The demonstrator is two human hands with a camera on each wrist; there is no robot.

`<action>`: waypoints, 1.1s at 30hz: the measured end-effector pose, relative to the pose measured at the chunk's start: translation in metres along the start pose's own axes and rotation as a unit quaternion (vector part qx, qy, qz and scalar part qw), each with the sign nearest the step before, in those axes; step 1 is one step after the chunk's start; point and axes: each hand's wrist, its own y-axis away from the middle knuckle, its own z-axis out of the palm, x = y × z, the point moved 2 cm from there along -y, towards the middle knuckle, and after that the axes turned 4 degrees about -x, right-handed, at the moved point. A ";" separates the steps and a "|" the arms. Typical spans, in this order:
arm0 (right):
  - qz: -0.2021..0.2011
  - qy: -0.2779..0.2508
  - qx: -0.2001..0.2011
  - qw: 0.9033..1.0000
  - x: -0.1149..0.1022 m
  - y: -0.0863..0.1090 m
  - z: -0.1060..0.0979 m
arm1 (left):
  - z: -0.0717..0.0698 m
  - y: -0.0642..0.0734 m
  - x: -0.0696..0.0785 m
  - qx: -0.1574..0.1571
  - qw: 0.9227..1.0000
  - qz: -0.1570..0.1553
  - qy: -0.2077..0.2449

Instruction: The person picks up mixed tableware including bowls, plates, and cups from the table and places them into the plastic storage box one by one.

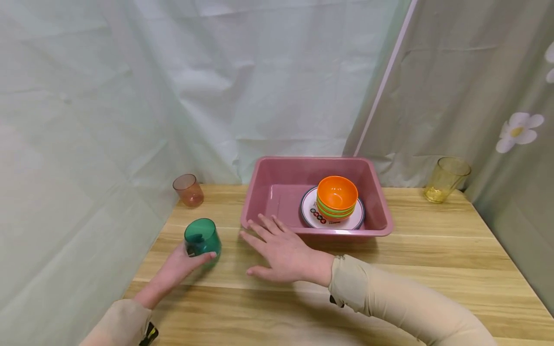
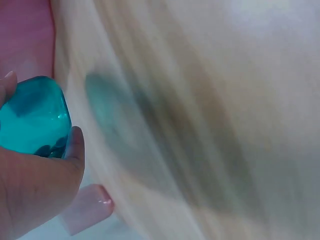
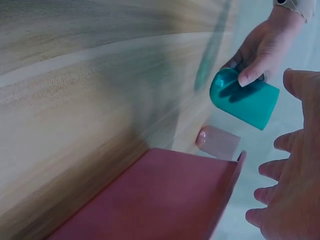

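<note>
Head view: left hand (image 1: 178, 265) grips green cup (image 1: 207, 239), held just off bench (image 1: 433, 274), long axis roughly upright, mouth up. Cup lies left of right hand (image 1: 283, 254); left hand is nearer. Right hand holds nothing, fingers spread. Pink tub (image 1: 285, 170) sits ahead-right of left hand, contact with right hand unclear; reddish cup (image 1: 190, 193) ahead of left hand.
</note>
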 end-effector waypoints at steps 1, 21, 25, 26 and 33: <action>0.000 -0.001 0.001 1.000 0.000 0.000 -0.001 | -0.002 0.001 0.002 0.002 1.000 0.000 -0.007; 0.037 0.022 0.010 0.999 0.037 0.021 -0.042 | -0.013 -0.007 0.084 -0.013 0.998 0.065 -0.020; 0.048 0.011 0.023 0.999 0.049 0.035 -0.048 | -0.007 -0.014 0.103 -0.032 0.996 0.085 -0.005; 0.050 0.008 0.025 0.998 0.052 0.039 -0.049 | -0.006 -0.015 0.107 -0.037 0.995 0.088 -0.002; 0.084 -0.014 0.027 0.996 0.072 0.070 -0.058 | 0.005 -0.023 0.136 -0.058 0.992 0.110 0.001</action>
